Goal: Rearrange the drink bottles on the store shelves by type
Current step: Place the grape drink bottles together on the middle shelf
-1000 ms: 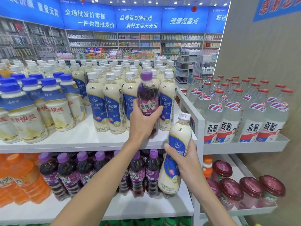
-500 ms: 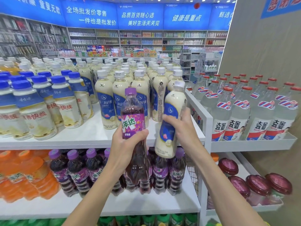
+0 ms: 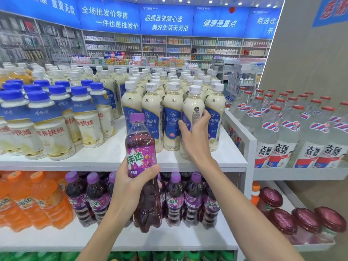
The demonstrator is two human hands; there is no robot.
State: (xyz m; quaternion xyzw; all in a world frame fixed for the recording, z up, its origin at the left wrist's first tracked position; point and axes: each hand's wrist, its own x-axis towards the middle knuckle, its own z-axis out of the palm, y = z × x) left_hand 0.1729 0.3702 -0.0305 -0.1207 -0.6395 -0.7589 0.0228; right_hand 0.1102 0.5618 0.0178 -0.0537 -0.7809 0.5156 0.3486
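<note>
Widest of all, the upper shelf (image 3: 113, 161): packed with cream-coloured rows (image 3: 152, 117) at centre and blue-capped bottles (image 3: 47, 129) to the left. Beneath, the lower shelf (image 3: 75, 240), with orange bottles (image 3: 37, 200) on the left and a purple row (image 3: 194, 196) beside them. Off to the right, red-capped clear bottles (image 3: 282, 132) on a separate shelf.

In the front row, a cream bottle (image 3: 194, 110) between two of its kind, slightly tilted, base near the shelf's front edge; cannot tell whether seated. Wrapped round its middle, the right hand (image 3: 197, 142), grip closed on the label. In front of the shelf edge and above the matching row, a purple bottle (image 3: 140, 146), upright, with the left hand (image 3: 130, 187) round its lower body, grip closed tight.

Likely step: seating the cream bottle, then moving the purple one down a level.

Risks from here:
- Letting go while tilted and so near the edge: could tip forward off the shelf.
- Pushing in crooked: could knock the tight neighbours over one after another.
- Lowering the purple bottle half hidden behind the forearm: could clip the caps below.
- Probably fizzy, so worth not dropping.
</note>
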